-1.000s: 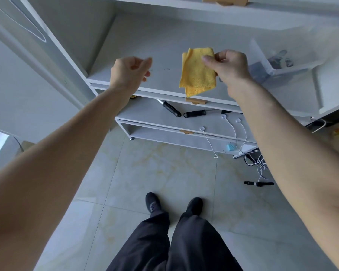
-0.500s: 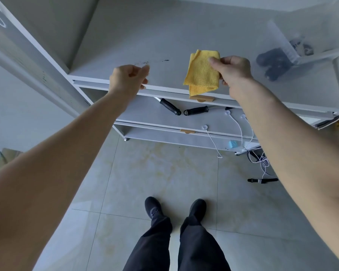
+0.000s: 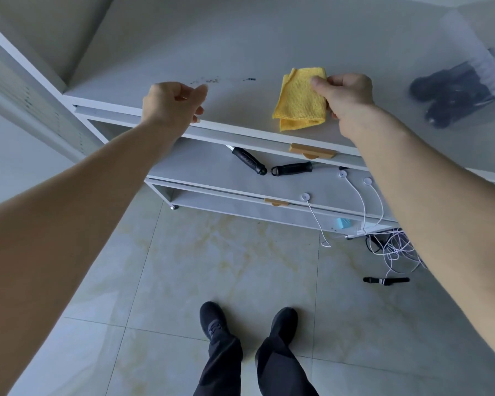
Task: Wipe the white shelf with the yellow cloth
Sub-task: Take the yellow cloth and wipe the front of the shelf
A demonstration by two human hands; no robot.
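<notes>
A folded yellow cloth (image 3: pixel 300 100) hangs just above the front part of the white shelf (image 3: pixel 240 52), pinched at its right edge by my right hand (image 3: pixel 346 102). Small dark specks (image 3: pixel 209 80) lie on the shelf surface to the left of the cloth. My left hand (image 3: pixel 172 105) hovers at the shelf's front edge, left of the cloth, with its fingers loosely curled and nothing in them.
A clear plastic bag with dark items (image 3: pixel 457 95) lies at the shelf's right end. The lower shelf holds two black-handled tools (image 3: pixel 269 167) and white cables (image 3: pixel 357 192). Tangled cords (image 3: pixel 395 247) and a black strap (image 3: pixel 386 280) lie on the tiled floor by my feet.
The view has tilted down and closer to the shelf, so more of its top shows. My right hand still holds the cloth, now slightly lower over the shelf.
</notes>
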